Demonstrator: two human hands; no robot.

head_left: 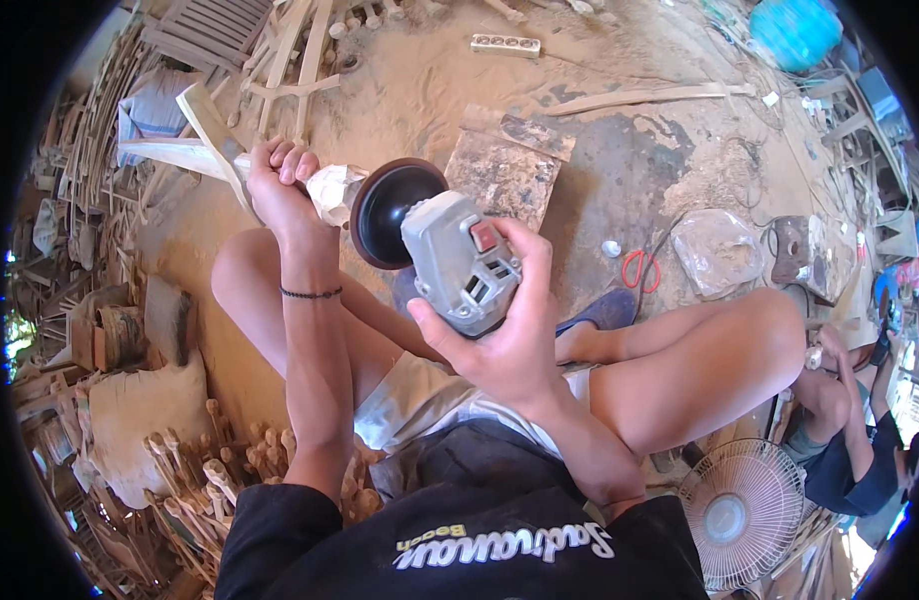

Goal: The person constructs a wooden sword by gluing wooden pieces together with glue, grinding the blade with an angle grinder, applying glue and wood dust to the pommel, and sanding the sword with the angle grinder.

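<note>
My left hand [283, 185] is closed around a pale wooden piece with a faceted, knob-like end [335, 193]. Long flat wooden arms [208, 130] stick out on the far side of that fist. In my right hand [515, 345] is a grey angle grinder [455, 255], gripped round its body with the thumb on one side. The grinder's round dark disc [392, 215] faces the knob end, right up against it in the view; whether they touch I cannot tell. Both hands are above my lap, between my bent knees.
A worn wooden block [505, 170] stands on the dusty floor ahead. A power strip [506, 45] lies beyond it, and red-handled scissors [640, 270] lie to the right. A fan [730, 515] is near right, beside another person [845, 400]. Carved sticks [215, 470] crowd the left.
</note>
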